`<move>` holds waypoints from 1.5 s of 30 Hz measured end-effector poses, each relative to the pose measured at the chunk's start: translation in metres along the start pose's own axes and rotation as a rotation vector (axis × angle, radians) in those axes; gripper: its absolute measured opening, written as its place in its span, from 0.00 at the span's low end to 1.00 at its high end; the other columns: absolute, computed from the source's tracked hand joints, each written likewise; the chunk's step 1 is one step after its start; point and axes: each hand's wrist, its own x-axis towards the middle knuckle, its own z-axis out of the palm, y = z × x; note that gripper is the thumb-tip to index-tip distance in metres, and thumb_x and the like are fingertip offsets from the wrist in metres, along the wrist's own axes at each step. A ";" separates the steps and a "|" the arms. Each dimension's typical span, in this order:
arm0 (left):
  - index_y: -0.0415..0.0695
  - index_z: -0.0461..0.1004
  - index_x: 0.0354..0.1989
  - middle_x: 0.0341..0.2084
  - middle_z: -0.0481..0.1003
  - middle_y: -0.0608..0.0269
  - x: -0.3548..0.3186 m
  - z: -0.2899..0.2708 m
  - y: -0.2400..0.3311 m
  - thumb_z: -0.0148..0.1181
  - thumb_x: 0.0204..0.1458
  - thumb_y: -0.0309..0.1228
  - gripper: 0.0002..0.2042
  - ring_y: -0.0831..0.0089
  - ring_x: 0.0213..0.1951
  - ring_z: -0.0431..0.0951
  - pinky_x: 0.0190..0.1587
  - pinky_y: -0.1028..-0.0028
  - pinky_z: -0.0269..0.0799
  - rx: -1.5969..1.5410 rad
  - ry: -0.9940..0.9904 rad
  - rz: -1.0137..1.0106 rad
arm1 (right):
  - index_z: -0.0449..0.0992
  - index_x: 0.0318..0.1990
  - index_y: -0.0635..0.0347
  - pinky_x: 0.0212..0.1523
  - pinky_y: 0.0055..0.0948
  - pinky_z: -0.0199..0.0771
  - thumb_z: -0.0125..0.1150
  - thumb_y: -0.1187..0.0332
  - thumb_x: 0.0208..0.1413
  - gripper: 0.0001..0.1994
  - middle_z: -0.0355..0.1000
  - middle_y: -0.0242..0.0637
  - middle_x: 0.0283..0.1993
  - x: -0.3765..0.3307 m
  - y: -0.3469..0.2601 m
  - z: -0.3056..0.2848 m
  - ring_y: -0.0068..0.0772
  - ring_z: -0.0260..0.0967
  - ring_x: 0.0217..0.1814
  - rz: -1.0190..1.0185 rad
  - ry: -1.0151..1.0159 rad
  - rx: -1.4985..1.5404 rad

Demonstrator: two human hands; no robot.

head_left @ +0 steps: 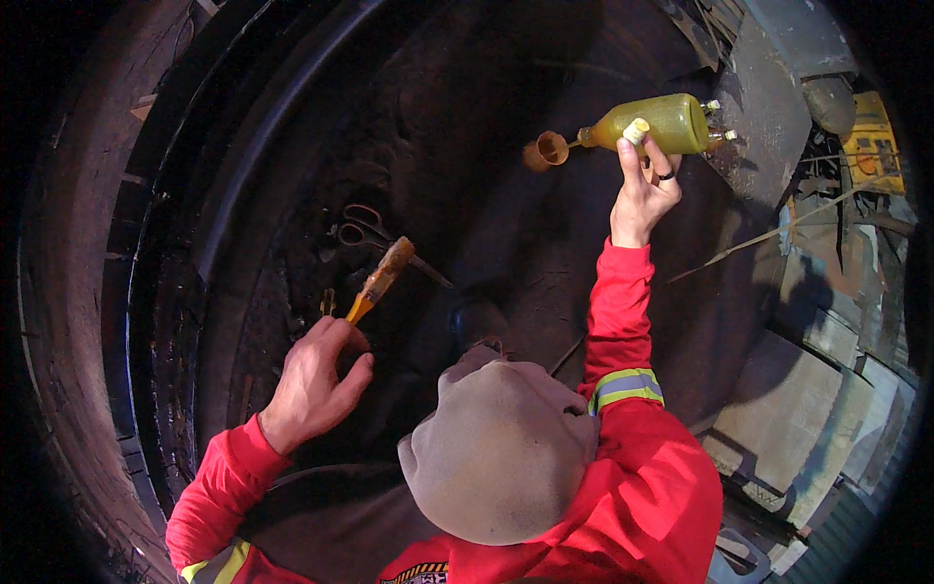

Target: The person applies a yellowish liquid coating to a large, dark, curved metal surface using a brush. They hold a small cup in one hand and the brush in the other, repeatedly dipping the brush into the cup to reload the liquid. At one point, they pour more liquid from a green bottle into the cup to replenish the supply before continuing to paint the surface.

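My left hand [316, 375] is closed round the yellow handle of a brush [382, 277]. Its bristles are coated brown and point up and right. On the far right, my right hand [645, 200] grips a yellow-green bottle [666, 124] lying on its side, neck to the left. A small pale yellow cap [636, 130] sits at my fingertips. At the bottle's mouth is a small orange-brown cup [546, 151], with a thin streak between them; whether liquid flows is hard to tell. Scissors [365, 227] lie beyond the brush, their blades running partly behind it.
A large dark curved surface [545, 234] lies under everything, with raised ridges [233, 195] on the left. Two light-tipped bolts [725, 134] show by the bottle's base. At far right are a yellow case [873, 146] and flat panels [778, 409]. A rounded grey-brown cloth form [501, 453] sits between my arms.
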 end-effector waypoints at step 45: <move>0.37 0.73 0.33 0.31 0.72 0.49 0.004 -0.003 0.003 0.60 0.48 0.28 0.08 0.53 0.35 0.75 0.39 0.61 0.71 0.022 -0.026 0.001 | 0.79 0.41 0.73 0.57 0.38 0.74 0.71 0.81 0.49 0.12 0.63 0.36 0.55 0.001 -0.003 0.000 0.36 0.69 0.57 0.020 0.001 -0.001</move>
